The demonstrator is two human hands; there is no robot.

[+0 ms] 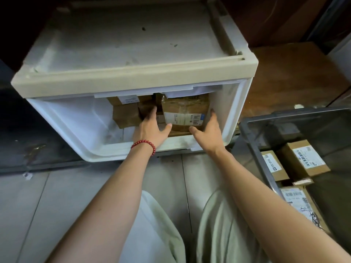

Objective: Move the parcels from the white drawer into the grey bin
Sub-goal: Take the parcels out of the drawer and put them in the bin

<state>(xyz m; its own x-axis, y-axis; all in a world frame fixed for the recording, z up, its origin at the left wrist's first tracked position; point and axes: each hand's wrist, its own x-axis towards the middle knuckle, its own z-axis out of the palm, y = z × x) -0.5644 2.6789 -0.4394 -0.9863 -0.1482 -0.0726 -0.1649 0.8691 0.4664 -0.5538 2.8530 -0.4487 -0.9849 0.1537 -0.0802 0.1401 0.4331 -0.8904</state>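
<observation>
Head view: the drawer [62, 130] stands open, with brown boxes [125, 114] stacked at its back. The left hand [150, 128] and right hand [210, 128], fingers straight, flank the front parcel [185, 112], one on each side; whether they press it is unclear. The bin [252, 141], at right, holds three labelled cartons [303, 160]. Assessment: partly done; the drawer's stock is left to move.

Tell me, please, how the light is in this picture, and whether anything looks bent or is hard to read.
Head view: the white drawer and the forearms are well lit, the upper left corner almost black; the wide lens bows the rim of the grey bin; the label of the parcel between the left hand and right hand is too soft to read.
</observation>
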